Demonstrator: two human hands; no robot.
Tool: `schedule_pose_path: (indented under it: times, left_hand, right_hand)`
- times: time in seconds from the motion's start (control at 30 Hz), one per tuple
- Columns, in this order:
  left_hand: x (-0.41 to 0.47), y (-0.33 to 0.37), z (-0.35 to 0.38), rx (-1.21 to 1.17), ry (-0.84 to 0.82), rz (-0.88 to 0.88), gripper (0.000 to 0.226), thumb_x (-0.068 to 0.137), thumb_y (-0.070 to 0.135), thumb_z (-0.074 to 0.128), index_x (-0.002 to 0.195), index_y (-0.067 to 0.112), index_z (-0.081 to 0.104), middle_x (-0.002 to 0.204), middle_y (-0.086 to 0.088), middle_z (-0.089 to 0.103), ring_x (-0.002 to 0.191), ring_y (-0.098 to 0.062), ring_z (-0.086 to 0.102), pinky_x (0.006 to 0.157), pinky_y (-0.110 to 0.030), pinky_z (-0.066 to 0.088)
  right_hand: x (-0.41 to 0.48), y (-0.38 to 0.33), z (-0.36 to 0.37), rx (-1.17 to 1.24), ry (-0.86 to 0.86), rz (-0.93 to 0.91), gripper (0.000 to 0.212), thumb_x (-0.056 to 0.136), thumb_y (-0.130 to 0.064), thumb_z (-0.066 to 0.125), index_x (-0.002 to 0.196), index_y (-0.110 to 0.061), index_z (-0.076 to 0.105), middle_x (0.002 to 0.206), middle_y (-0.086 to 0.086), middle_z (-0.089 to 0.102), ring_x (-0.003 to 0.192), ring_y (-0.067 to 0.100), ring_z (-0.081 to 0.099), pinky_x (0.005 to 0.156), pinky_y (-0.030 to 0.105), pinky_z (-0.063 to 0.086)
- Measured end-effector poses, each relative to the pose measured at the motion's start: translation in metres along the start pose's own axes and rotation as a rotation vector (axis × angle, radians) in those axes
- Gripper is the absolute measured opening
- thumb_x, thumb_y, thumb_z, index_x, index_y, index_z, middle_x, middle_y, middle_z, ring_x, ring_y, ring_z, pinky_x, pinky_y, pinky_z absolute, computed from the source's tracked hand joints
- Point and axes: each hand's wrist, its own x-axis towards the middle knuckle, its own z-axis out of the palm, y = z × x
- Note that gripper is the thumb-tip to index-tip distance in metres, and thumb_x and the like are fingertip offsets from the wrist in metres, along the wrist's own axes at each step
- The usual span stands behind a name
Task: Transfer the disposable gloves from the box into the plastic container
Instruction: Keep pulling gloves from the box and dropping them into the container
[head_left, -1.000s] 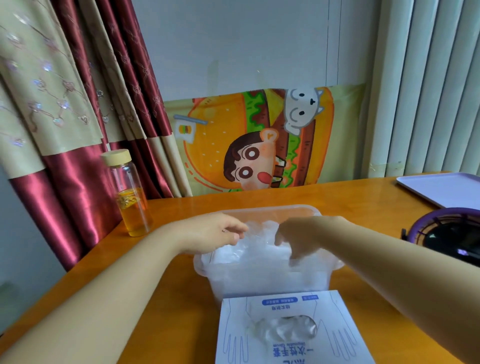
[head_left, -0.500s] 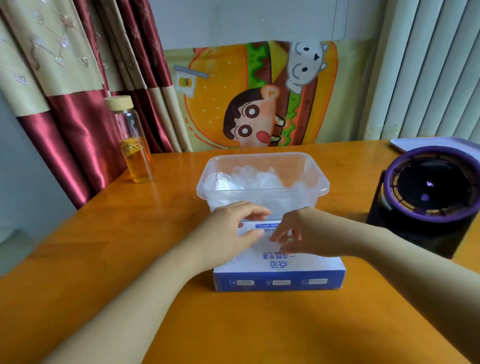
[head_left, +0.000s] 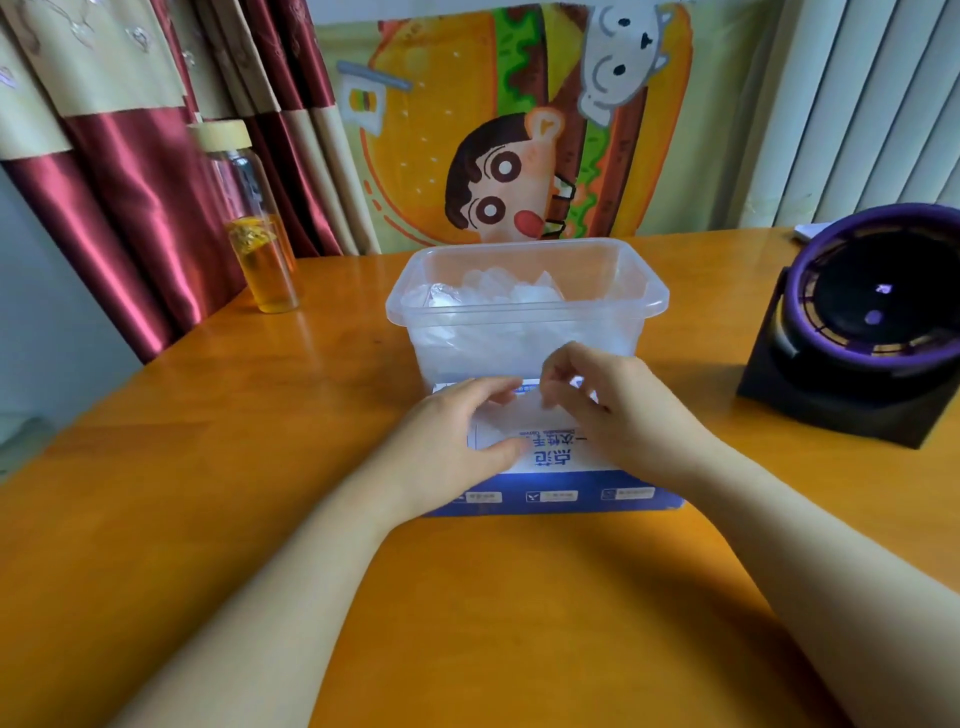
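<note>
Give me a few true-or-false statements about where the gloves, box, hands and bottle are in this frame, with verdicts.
1. The plastic container already holds gloves. True.
2. The glove box sits behind the container. False: it sits in front, nearer the person.
3. The left hand and right hand are both at the glove box. True.
4. The bottle stands right of the container. False: it stands to its left.

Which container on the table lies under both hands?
The blue-and-white cardboard glove box, nearest the camera; the clear plastic tub and glass bottle stand farther back.
</note>
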Motion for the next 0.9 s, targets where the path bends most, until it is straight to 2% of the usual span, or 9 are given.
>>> schedule_pose_path:
  times: [0.1, 0.17, 0.23, 0.33, 0.43, 0.57, 0.63, 0.77, 0.9]
  left_hand:
    - [-0.001, 0.001, 0.001, -0.007, 0.010, 0.000, 0.056, 0.086, 0.039, 0.066, 0.137, 0.035, 0.044, 0.117, 0.023, 0.051, 0.101, 0.003, 0.052, 0.072, 0.002, 0.043]
    - [-0.001, 0.001, 0.001, 0.001, 0.003, -0.002, 0.059, 0.086, 0.041, 0.066, 0.139, 0.035, 0.041, 0.121, 0.021, 0.051, 0.104, 0.001, 0.054, 0.074, -0.005, 0.049]
    - [-0.001, -0.001, 0.001, 0.011, 0.011, 0.005, 0.062, 0.086, 0.041, 0.067, 0.141, 0.035, 0.040, 0.128, 0.018, 0.052, 0.112, 0.000, 0.051, 0.083, -0.009, 0.047]
    - [-0.002, -0.001, 0.001, 0.013, 0.026, 0.008, 0.063, 0.085, 0.040, 0.068, 0.141, 0.036, 0.040, 0.125, 0.019, 0.051, 0.117, 0.003, 0.046, 0.092, -0.011, 0.037]
    - [-0.003, -0.001, 0.001, 0.021, 0.019, 0.001, 0.063, 0.085, 0.039, 0.068, 0.141, 0.036, 0.039, 0.120, 0.022, 0.049, 0.116, 0.004, 0.046, 0.091, -0.009, 0.039]
    - [-0.001, 0.002, 0.000, 0.014, -0.026, -0.009, 0.057, 0.086, 0.038, 0.068, 0.137, 0.035, 0.042, 0.115, 0.025, 0.051, 0.107, 0.003, 0.052, 0.078, -0.007, 0.046]
    - [0.001, 0.003, -0.002, 0.029, -0.036, -0.018, 0.057, 0.084, 0.039, 0.069, 0.135, 0.036, 0.043, 0.114, 0.026, 0.053, 0.109, 0.003, 0.051, 0.083, -0.009, 0.040]
    - [0.006, 0.006, -0.010, 0.026, -0.128, -0.074, 0.069, 0.082, 0.042, 0.070, 0.142, 0.036, 0.036, 0.120, 0.025, 0.050, 0.116, 0.004, 0.046, 0.089, -0.008, 0.033]
    - [0.008, 0.024, -0.028, -0.233, -0.116, -0.069, 0.070, 0.068, 0.058, 0.069, 0.130, 0.036, 0.046, 0.122, 0.023, 0.054, 0.125, 0.000, 0.047, 0.095, -0.011, 0.037]
  right_hand:
    - [-0.001, 0.001, 0.001, 0.142, 0.231, -0.016, 0.021, 0.096, -0.008, 0.049, 0.082, -0.025, 0.048, 0.072, -0.008, 0.059, 0.074, 0.007, 0.055, 0.065, 0.014, 0.041]
    - [0.000, 0.003, -0.001, 0.206, 0.337, 0.022, 0.014, 0.096, -0.011, 0.049, 0.086, -0.020, 0.050, 0.075, -0.009, 0.058, 0.075, 0.008, 0.055, 0.070, 0.016, 0.042]
    - [0.001, 0.005, -0.002, 0.282, 0.305, 0.075, 0.006, 0.095, -0.023, 0.053, 0.094, -0.018, 0.054, 0.084, -0.012, 0.060, 0.080, 0.002, 0.057, 0.072, 0.014, 0.044]
    - [0.000, 0.009, 0.001, 0.213, 0.103, 0.171, 0.031, 0.081, -0.047, 0.066, 0.099, -0.022, 0.062, 0.092, -0.007, 0.067, 0.086, 0.008, 0.063, 0.071, 0.023, 0.050]
    - [-0.002, 0.007, 0.001, 0.198, 0.062, 0.091, 0.007, 0.085, -0.027, 0.067, 0.079, -0.024, 0.068, 0.076, 0.001, 0.070, 0.072, 0.020, 0.066, 0.061, 0.027, 0.050]
    - [0.000, 0.003, -0.018, 0.552, 0.448, 0.053, 0.009, 0.089, -0.018, 0.063, 0.084, -0.012, 0.068, 0.073, -0.006, 0.071, 0.068, 0.011, 0.067, 0.064, 0.022, 0.051]
    - [0.004, -0.005, -0.031, 0.662, 0.555, 0.049, 0.007, 0.090, -0.016, 0.062, 0.085, -0.013, 0.066, 0.072, -0.007, 0.069, 0.068, 0.006, 0.064, 0.063, 0.019, 0.049]
    - [0.011, -0.030, -0.050, 0.612, 0.427, 0.008, 0.004, 0.089, -0.015, 0.064, 0.092, -0.015, 0.066, 0.077, -0.008, 0.071, 0.072, 0.004, 0.066, 0.065, 0.017, 0.050]
    - [0.015, -0.047, -0.063, 0.574, 0.317, 0.049, 0.020, 0.084, -0.019, 0.069, 0.104, -0.017, 0.066, 0.094, 0.004, 0.073, 0.088, 0.021, 0.070, 0.085, 0.043, 0.055]
